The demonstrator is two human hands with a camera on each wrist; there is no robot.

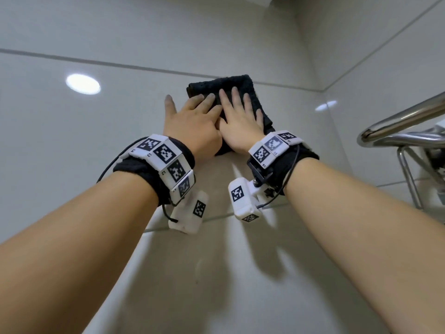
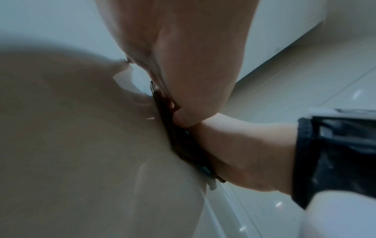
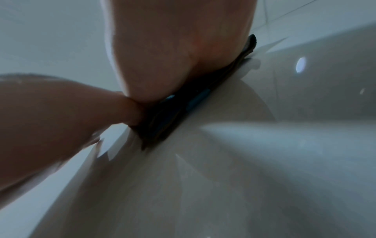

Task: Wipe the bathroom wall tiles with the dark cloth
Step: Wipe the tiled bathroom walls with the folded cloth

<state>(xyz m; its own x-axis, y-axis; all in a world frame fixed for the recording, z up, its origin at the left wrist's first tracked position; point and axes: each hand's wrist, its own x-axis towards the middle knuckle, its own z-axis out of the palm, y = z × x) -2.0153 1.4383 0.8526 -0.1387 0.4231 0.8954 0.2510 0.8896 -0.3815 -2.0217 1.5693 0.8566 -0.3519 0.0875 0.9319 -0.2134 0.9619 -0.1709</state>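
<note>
A folded dark cloth (image 1: 237, 83) lies flat against the glossy pale wall tiles (image 1: 120, 121), just below a grout line. My left hand (image 1: 192, 116) presses on its left part with straight, spread fingers, one finger out on the bare tile. My right hand (image 1: 238, 119) lies flat on the cloth beside it, fingers straight and pointing up. The two hands touch at the thumbs. In the left wrist view the cloth (image 2: 179, 136) shows as a thin dark edge under both palms. The right wrist view shows the same edge of the cloth (image 3: 167, 116) squeezed against the tile.
A chrome rail and rack (image 1: 404, 131) juts out at the right, close to my right forearm. The wall corner (image 1: 322, 91) runs just right of the cloth. A ceiling light's reflection (image 1: 83, 83) shines on the tile at the left.
</note>
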